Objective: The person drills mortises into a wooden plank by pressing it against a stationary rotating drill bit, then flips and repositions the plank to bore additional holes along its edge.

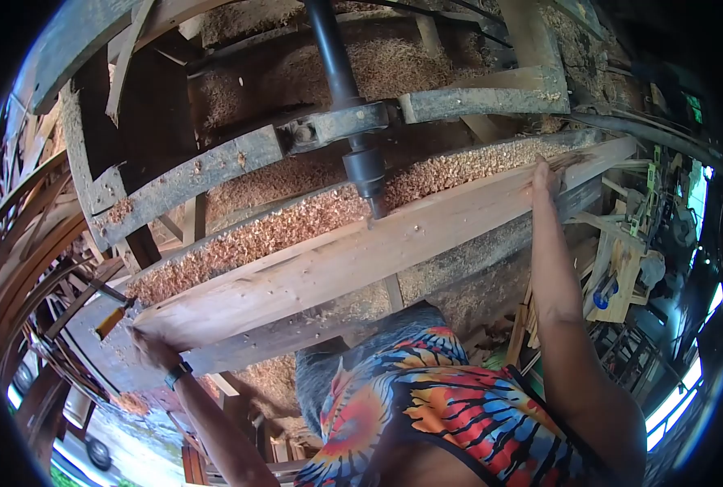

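Observation:
A long, pale wooden board point(321, 268) lies slanted across the bench, rising toward the right. My left hand point(157, 354), with a dark band at the wrist, grips the board's left end. My right hand point(545, 178) holds the board toward its right end, fingers at the far edge. Between them, a black drill chuck point(365, 166) points down, its bit point(377, 208) at the board's far edge. Whether the bit is inside the wood I cannot tell. Several small chips lie on the board's face.
Curly wood shavings point(296, 213) are heaped along the board's far side. A metal shaft point(330, 49) runs through a bearing block point(337, 122) on a wooden frame point(199, 178). A yellow-handled tool point(111, 322) lies near my left hand. Wood strips point(32, 268) are stacked at left.

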Tool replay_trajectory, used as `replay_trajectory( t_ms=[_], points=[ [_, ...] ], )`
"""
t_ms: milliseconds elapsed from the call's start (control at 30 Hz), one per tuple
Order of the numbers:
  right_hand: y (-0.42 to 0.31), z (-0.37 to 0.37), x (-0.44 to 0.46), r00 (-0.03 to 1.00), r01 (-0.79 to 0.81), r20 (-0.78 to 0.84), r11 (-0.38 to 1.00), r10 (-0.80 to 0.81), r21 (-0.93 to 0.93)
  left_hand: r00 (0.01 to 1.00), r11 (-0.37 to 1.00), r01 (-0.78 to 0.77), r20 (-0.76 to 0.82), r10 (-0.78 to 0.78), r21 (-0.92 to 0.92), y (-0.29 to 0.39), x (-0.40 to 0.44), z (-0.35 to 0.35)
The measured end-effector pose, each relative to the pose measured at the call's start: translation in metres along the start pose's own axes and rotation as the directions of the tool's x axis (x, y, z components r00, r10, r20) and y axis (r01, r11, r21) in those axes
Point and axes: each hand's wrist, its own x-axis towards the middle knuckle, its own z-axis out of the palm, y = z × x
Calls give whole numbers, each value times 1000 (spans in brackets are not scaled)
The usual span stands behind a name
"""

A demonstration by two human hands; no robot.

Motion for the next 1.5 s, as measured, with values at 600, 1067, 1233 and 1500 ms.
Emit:
replay_trajectory(
  t_ms=[600, 1067, 1233, 1500],
  points=[
    [-34, -14, -34, 983, -183, 34, 949, 180, 257, 844, 630, 292, -117, -524, -720, 84, -32, 0],
    [-26, -8, -39, 977, -212, 41, 966, 208, 145, 981, 980, 60, -170, -93, -189, 7, -17, -6],
    [-44, -15, -54, 951, -292, 191, 909, 243, 297, 982, 919, 126, -84, -168, -373, -35, -10, -3],
    [-36, -15, -29, 979, -200, 45, 907, 198, 371, 972, 865, 202, -18, -236, -459, 42, -43, -2]
  ],
)
